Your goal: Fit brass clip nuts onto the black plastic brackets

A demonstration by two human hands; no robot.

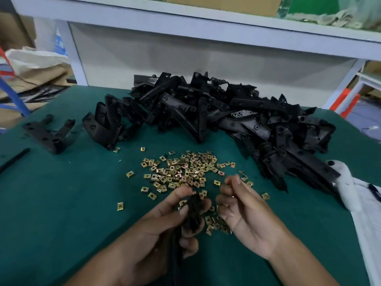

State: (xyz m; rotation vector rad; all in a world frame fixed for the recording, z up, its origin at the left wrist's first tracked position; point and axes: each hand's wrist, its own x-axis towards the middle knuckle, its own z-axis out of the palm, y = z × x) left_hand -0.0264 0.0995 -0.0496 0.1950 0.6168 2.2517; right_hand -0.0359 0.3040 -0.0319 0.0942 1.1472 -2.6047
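- Black plastic brackets make up the biggest mass we see: a long heap running from the middle of the green worktop toward its right edge, the parts tangled at many angles.
- We see the worktop backed by a pale shelving frame, with cardboard and bags off to the left.
- A white cloth lies at the right edge of the worktop, touching the near end of the heap.
- Two stray brackets sit apart from the heap at the left, and a thin black strip lies just beyond them near the worktop's edge.
- Brass clip nuts are scattered in a loose pile in front of the heap, between it and our hands, with strays at the fringes and a few more under the hands.
- Our left hand has its grip curled round one black bracket, thumb across the top, holding it just above the worktop near the front edge; a clip nut shows at the bracket's upper end beside the thumb.
- Our right hand is raised beside the left, palm toward it, fingers bent; thumb and forefinger meet at the tips, and a small glint shows in the fold of the fingers, though we cannot tell what they pinch.
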